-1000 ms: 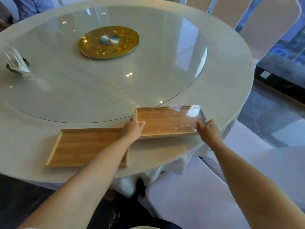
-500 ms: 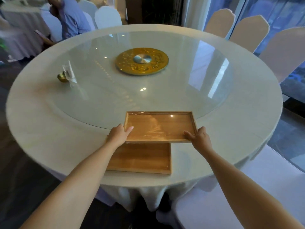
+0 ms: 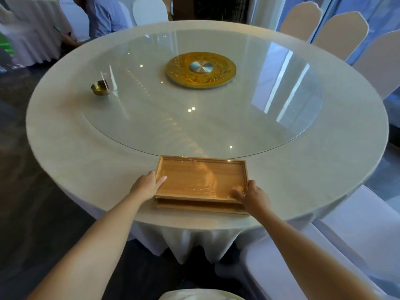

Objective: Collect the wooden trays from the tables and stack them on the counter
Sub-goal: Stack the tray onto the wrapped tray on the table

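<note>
Two wooden trays lie stacked at the near edge of the round table. The upper tray sits almost squarely on the lower tray, of which only the front edge shows. My left hand grips the upper tray's left end, thumb over the rim. My right hand holds its right front corner, fingers inside the tray.
A glass turntable with a gold centre disc covers the table's middle. A small gold bowl stands at its left. White covered chairs ring the far right; another chair is near right. A seated person is far left.
I carried the right-hand tray leftward over the other tray and lowered it onto it. Both hands stayed on its ends. The camera view shifted to face the table centre.
</note>
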A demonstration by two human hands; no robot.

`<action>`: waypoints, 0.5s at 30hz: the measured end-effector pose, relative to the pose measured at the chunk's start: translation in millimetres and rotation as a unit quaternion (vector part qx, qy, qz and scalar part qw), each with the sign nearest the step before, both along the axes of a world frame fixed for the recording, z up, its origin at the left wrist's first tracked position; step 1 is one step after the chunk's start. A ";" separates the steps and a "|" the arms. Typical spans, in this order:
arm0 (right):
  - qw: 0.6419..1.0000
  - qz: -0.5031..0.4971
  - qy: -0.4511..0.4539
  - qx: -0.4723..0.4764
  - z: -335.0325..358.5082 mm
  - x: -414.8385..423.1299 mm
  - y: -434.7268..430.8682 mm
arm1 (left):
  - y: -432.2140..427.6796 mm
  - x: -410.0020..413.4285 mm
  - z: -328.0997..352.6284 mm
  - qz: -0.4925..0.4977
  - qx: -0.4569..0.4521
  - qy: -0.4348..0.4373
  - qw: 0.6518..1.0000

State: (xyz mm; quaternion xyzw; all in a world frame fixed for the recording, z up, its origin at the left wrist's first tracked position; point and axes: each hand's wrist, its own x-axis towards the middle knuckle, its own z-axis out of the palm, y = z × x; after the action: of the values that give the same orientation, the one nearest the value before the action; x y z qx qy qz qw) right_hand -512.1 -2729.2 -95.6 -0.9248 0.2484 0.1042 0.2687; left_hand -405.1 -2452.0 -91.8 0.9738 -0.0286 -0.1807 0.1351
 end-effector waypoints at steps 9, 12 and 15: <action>0.997 0.018 0.013 -0.071 -1.1 -11.7 4.5 | 2.4 -5.3 -12.1 -0.012 -0.004 0.017 1.000; 0.995 0.025 0.028 -0.093 -1.6 -13.6 2.6 | 0.7 -6.9 -14.5 -0.021 0.001 0.015 1.000; 0.994 0.025 0.042 -0.100 -2.4 -16.6 2.3 | -0.2 -7.0 -16.7 -0.028 0.004 0.014 0.999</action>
State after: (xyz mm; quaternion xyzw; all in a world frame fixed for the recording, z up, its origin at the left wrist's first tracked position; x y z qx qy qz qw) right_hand -528.7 -2726.9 -98.1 -0.9479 0.2450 0.1242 0.1615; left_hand -412.1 -2452.3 -108.5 0.9704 -0.0537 -0.1984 0.1268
